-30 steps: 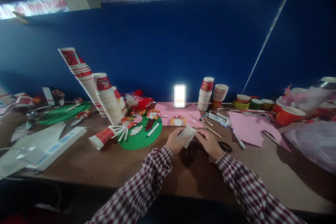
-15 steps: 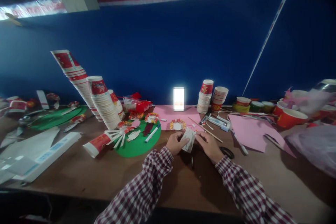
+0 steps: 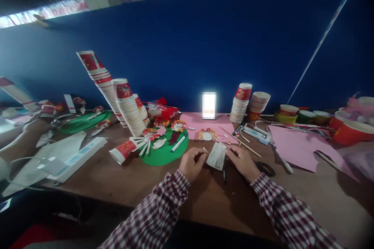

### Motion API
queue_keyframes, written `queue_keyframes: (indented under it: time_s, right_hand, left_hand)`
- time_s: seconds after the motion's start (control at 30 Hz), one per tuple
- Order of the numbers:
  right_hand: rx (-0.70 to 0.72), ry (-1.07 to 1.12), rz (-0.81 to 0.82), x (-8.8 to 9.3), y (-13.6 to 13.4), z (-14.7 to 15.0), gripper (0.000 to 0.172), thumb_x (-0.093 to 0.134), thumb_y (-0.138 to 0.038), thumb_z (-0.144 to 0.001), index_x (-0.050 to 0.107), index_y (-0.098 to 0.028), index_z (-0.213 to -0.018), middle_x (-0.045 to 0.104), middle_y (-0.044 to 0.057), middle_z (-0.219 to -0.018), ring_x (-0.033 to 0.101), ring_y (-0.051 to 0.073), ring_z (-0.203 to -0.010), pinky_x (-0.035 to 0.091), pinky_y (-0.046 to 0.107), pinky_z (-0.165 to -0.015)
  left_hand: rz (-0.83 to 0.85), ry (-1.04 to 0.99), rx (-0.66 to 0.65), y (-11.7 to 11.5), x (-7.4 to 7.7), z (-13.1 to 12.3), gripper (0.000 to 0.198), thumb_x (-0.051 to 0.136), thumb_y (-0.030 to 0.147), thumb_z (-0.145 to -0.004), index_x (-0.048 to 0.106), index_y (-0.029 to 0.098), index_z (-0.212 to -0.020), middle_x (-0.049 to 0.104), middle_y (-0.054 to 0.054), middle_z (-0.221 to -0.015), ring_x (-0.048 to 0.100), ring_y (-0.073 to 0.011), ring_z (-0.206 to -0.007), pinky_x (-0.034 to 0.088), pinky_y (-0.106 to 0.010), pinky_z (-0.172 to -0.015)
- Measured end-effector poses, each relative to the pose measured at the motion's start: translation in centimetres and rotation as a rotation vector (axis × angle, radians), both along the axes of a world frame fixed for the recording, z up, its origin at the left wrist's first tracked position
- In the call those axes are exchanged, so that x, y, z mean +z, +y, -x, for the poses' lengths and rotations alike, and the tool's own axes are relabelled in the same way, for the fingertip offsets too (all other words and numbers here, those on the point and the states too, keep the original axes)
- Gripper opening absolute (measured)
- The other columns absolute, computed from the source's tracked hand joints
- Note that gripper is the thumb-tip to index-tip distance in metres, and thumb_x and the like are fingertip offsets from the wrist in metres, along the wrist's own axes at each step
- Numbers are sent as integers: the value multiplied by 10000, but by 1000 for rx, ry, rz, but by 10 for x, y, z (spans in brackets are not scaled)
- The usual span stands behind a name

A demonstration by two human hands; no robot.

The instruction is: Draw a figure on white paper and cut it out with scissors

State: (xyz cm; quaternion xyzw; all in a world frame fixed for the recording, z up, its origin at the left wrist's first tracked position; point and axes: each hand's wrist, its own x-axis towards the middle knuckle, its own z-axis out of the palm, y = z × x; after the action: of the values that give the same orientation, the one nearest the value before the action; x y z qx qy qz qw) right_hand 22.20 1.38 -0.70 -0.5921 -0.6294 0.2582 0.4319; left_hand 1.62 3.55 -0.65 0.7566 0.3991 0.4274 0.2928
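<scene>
My right hand pinches the right edge of a small piece of white paper with dark drawn lines on it. Just left of the paper, my left hand is closed, thumb against forefinger, with a tiny white scrap at its fingertips; the hand looks apart from the drawn piece. Beneath the paper a thin dark pen-like stick lies on the table. Beyond my hands sits a ring of red and yellow bits with a white centre, on pink paper.
Tall stacks of paper cups lean at the left, with shorter ones at the back right. A green disc carries paper shapes and a marker. A black ring-like object lies right. Another person's arm reaches in from the left.
My left hand has come off the drawn paper and moved slightly left, now with the tiny scrap at its fingertips. My right hand still holds the paper. The view has swung left.
</scene>
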Motion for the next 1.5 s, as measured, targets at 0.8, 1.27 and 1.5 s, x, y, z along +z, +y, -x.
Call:
queue_keyframes:
  time_s: [0.8,1.27,1.5]
  right_hand:
    - [-41,-312,-48,2,13,38,227,495,-356,-741,660,-201,-718,715,85,-711,653,235,-651,455,314,-592]
    - [-55,-349,-73,-11,13,36,278,483,-346,-780,658,-179,-917,723,92,-832,674,232,-754,499,316,-662]
    - [-42,-348,-102,-8,11,38,308,474,-354,-784,647,-168,-959,720,86,-818,670,224,-739,498,313,-663]
  left_hand:
    - [-177,301,-104,-21,-14,30,142,507,219,-784,634,176,-829,605,-46,-784,545,-145,-768,418,-253,-706]
    - [-189,357,-119,-21,-16,30,131,517,233,-776,635,182,-804,620,-35,-777,556,-144,-763,414,-253,-719]
    - [-201,373,-121,-20,-16,29,132,516,241,-778,632,181,-796,616,-32,-757,555,-143,-752,406,-250,-702]
